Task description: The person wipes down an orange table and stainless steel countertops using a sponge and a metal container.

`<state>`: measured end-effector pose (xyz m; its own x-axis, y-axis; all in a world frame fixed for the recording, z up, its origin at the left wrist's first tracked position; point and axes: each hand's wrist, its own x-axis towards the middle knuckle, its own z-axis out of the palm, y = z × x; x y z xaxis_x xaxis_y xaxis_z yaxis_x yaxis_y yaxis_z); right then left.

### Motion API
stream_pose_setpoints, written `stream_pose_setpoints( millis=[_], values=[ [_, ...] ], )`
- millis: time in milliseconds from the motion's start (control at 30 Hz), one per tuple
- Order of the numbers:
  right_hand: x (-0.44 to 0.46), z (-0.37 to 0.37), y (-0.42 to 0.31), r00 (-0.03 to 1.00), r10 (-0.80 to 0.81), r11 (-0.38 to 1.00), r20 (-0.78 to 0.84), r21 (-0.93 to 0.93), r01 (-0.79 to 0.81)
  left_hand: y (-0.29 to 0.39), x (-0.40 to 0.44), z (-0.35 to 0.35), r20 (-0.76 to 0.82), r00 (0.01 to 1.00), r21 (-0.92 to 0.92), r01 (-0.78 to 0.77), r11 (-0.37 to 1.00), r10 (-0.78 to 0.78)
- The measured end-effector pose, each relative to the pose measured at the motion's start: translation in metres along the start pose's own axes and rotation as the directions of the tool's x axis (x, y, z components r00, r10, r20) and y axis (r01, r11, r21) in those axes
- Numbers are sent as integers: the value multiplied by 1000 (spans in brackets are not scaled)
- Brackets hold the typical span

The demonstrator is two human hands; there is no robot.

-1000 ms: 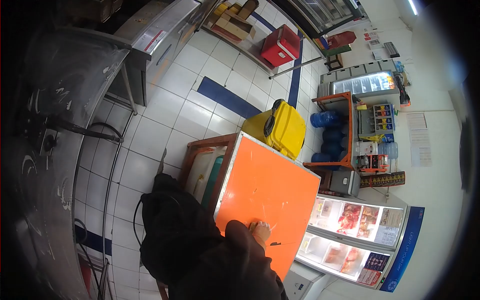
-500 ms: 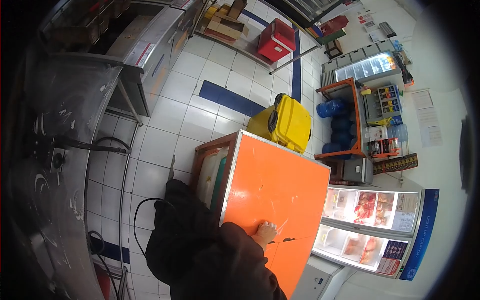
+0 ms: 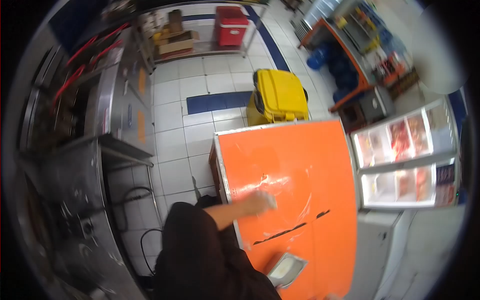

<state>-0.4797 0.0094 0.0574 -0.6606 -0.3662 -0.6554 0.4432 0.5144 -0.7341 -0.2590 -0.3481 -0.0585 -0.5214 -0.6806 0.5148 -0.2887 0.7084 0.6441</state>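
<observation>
My left hand (image 3: 255,203) is stretched over the orange tabletop (image 3: 330,165), fingers closed round a small pale thing (image 3: 270,200) that motion blurs. White smears mark the surface around it. Nearer the bottom edge, a metal tray (image 3: 287,269) with something white inside sits over the tabletop, beside my dark sleeve. A small skin-coloured patch of my right hand (image 3: 332,297) shows at the bottom edge; its fingers are hidden.
A yellow bin (image 3: 282,95) stands behind the table. Steel counters (image 3: 75,172) line the left side, and a lit display fridge (image 3: 397,182) stands at the right. Farther back are a red cooler (image 3: 231,27), cardboard boxes (image 3: 177,45) and blue water bottles (image 3: 317,57).
The view has turned and shifted, bringing more of the tabletop into sight. My left arm now reaches farther out from my body, and the metal tray has come into view.
</observation>
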Motion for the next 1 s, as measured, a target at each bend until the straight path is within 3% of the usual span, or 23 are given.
stream_pose_setpoints(
  millis=[33,67,100,167,233,300,333,367,400,433,467,533,567,600,633,733,800,867,900,933,967,1000],
  values=[
    [-3,1,3,999,8,999,-31,35,-7,-8,14,-49,166,956,408,159,899,-244],
    [-4,-1,4,998,12,997,-67,71,-7,-29,34,-82,100,915,479,300,825,-391],
    [-5,1,7,995,20,995,-101,98,-10,-78,42,-78,-31,920,636,320,702,-391],
    [-9,4,9,986,32,988,-167,154,-6,-131,104,-99,-131,868,630,446,636,-479],
    [-10,14,10,971,38,979,-238,201,11,-160,174,-83,-228,859,512,507,693,-459],
    [-11,24,5,953,34,970,-301,238,41,-166,206,-23,-19,873,364,460,810,-487],
    [-10,32,6,944,33,964,-328,261,57,-133,208,-4,13,948,120,315,941,-319],
    [-11,38,6,934,29,954,-357,287,81,-93,197,10,316,912,440,102,892,-261],
    [-11,42,5,924,24,948,-381,303,100,-65,171,16,338,940,165,-18,986,-40],
    [-12,42,4,914,19,939,-406,320,122,-35,140,9,490,871,208,-81,975,-32],
    [-13,36,4,905,20,931,-426,338,139,-24,99,-3,432,897,200,-190,961,88],
    [-18,31,11,881,32,915,-472,368,164,-49,92,-68,519,843,-23,-153,988,143],
    [-17,30,15,871,54,905,-488,392,163,-71,113,-80,547,837,285,-185,941,-1],
    [-17,27,21,861,76,894,-504,416,164,-94,133,-91,564,813,555,-244,795,-145],
    [-15,18,29,853,92,879,-514,444,172,-127,167,-93,490,869,682,-335,650,-66],
    [-16,50,-1,792,203,841,-576,517,161,-191,296,-24,389,894,580,-50,813,-223],
    [-16,49,17,765,185,834,-617,510,209,-202,342,56,198,979,501,-54,864,-53],
    [-20,48,22,762,141,839,-633,485,248,-138,346,104,547,808,421,-40,906,-219],
    [-19,56,19,753,154,822,-639,506,262,-112,311,119,679,734,396,-343,852,-21],
    [-16,61,18,752,164,804,-639,528,273,-74,273,115,674,719,173,-376,911,169],
    [-13,60,21,757,158,796,-634,536,282,-51,228,107,650,646,131,-615,778,401],
    [-13,58,26,758,155,791,-634,539,289,-34,191,84,705,553,-49,-587,808,444]
  ],
)
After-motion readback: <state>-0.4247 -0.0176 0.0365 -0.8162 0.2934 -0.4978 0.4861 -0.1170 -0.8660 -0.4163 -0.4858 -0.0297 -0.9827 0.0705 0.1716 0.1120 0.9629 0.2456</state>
